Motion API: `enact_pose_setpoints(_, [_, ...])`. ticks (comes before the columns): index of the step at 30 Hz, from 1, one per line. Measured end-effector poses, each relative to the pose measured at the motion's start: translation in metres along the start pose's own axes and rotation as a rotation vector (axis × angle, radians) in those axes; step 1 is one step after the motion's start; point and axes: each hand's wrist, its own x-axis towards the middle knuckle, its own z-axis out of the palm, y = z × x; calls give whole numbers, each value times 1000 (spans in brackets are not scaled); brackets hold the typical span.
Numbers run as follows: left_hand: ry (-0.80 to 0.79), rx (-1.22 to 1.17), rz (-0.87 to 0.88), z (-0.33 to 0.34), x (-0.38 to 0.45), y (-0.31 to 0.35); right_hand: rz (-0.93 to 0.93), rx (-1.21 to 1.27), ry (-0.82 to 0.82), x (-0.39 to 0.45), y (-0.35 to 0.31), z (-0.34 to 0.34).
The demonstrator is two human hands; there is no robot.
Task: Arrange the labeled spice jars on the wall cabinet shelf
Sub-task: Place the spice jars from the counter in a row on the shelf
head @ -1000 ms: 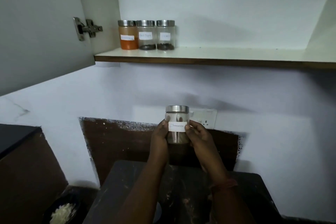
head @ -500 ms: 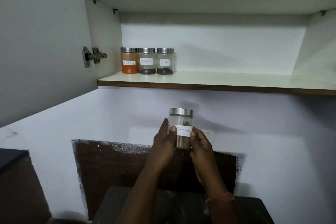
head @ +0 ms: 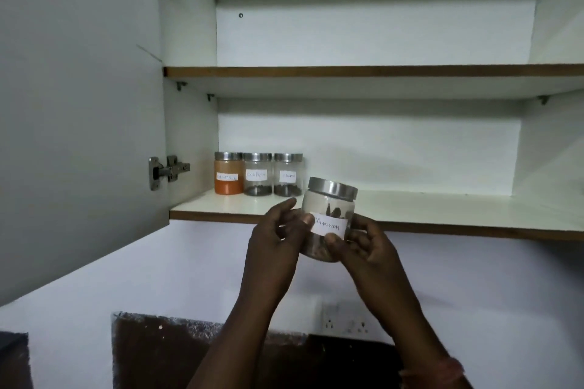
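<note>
Two hands hold the cinnamon jar (head: 328,218) in front of the lower shelf (head: 410,208); left hand (head: 278,237) and right hand (head: 363,246) both squeeze it; three jars (head: 258,174) stand at the back left.

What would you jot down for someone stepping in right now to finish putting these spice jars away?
Hands: left hand and right hand together hold the cinnamon jar, tilted, lid on, at the front edge of the lower shelf.
Done: three labeled jars stand in a row at the shelf's back left: orange-filled jar, second jar, third jar.
Left: set the cinnamon jar down, probably right of the third jar, label facing out.
</note>
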Motion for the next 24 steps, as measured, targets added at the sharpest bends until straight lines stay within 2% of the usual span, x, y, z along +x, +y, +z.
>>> enact_pose_setpoints(2, [16,30,57,4,19,11,-17,-39,-4,18,-17,-5])
enact_pose_setpoints(8, [-66,218,173,16,79,17,-23,-183,-38,80,-35,-15])
enact_pose_setpoints(14, [-155,327,13,42,131,-4,30,-299,-16,148,-15,-12])
enact_pose_setpoints(20, [-217,433,-41,66,164,-23,132,-358,11,200,0,-3])
enact_pose_setpoints(24, [-348,489,-45,70,179,-33,136,-357,-10,221,7,1])
